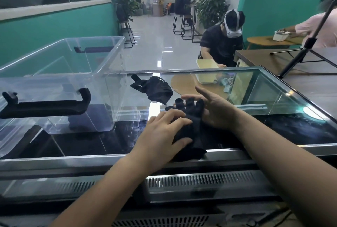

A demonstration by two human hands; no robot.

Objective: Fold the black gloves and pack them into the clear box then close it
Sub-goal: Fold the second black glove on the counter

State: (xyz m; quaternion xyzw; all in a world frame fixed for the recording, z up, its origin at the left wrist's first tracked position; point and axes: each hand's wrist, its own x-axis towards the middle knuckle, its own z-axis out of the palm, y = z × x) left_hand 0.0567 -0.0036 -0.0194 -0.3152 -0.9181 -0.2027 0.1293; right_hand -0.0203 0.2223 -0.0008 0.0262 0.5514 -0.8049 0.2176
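A black glove [194, 128] lies flat on the glass counter top, fingers pointing away from me. My left hand [164, 134] presses down on its palm and cuff with spread fingers. My right hand [215, 110] lies under and beside the glove's fingers, palm turned up, index finger raised. A second black glove [155, 88] lies crumpled on the glass farther back. The clear box [76, 84] stands open at the left, with black clip handles on its near and far walls. I see no lid.
The glass counter [273, 99] has a metal front rim and a vent grille below. A dark tripod [299, 55] stands on the wooden table at the right. People with headsets sit beyond the counter.
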